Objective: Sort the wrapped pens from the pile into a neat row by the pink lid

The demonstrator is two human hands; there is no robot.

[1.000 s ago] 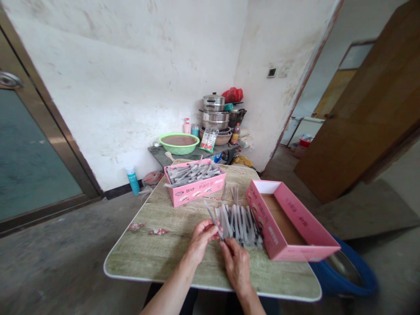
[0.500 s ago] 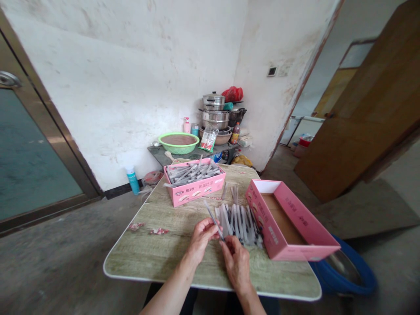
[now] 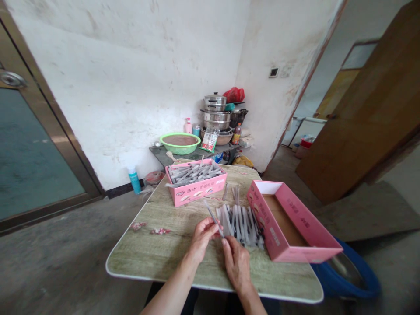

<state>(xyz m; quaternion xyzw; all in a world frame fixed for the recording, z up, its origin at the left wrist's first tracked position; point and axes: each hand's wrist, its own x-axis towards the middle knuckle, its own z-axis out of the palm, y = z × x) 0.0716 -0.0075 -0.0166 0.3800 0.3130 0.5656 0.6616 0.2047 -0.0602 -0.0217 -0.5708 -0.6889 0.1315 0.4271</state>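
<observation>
My left hand [image 3: 202, 236] pinches a thin clear pen [image 3: 212, 215] that slants up to the left above the table [image 3: 164, 256]. My right hand [image 3: 236, 262] is closed at the pen's lower end, its fingers curled against it. Just beyond my hands lies a row of similar pens [image 3: 241, 223] side by side on the tabletop. A pink box [image 3: 196, 178] full of pens stands at the table's far side. An empty pink box [image 3: 288, 223] lies to the right of the row.
A blue basin [image 3: 356, 280] sits on the floor under the table's right corner. Behind the table a low shelf holds a green basin [image 3: 179, 143], stacked metal pots [image 3: 215, 114] and bottles. A wooden door [image 3: 367, 113] stands open at right.
The view has shifted slightly to the left. My hands keep their hold on the pen with hardly any movement.
</observation>
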